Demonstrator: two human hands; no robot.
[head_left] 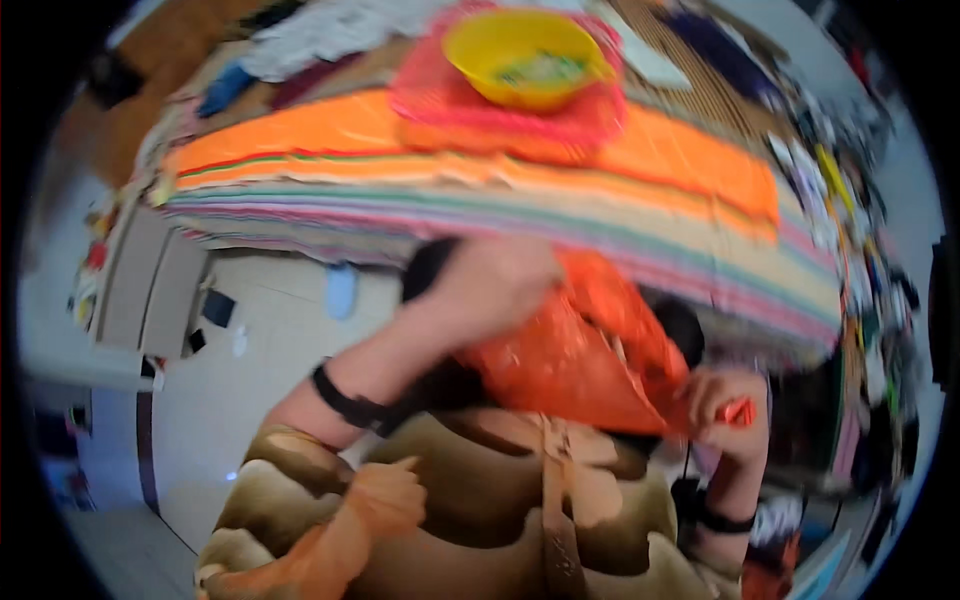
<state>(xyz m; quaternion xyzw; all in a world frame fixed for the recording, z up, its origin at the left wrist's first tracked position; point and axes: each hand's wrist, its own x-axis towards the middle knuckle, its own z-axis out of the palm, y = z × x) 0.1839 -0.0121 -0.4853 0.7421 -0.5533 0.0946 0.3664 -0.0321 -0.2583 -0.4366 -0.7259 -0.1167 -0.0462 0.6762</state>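
An orange-red plastic bag is stretched between my two hands, over my lap. My left hand, smeared by motion, is closed at the bag's upper left edge. The fingers of my right hand are wrapped round the bag's other end, and a bit of red plastic pokes out of the fist. The bag's folds gape a little near its middle; what lies inside I cannot make out. Beyond the hands, a yellow bowl with some green and whitish pieces in it stands in a pink-red plastic basket.
The basket rests on an orange cloth, spread over a striped bedcover. Clothes lie behind it. A blue slipper is on the tiled floor, near a grey cabinet. Assorted items line the right side.
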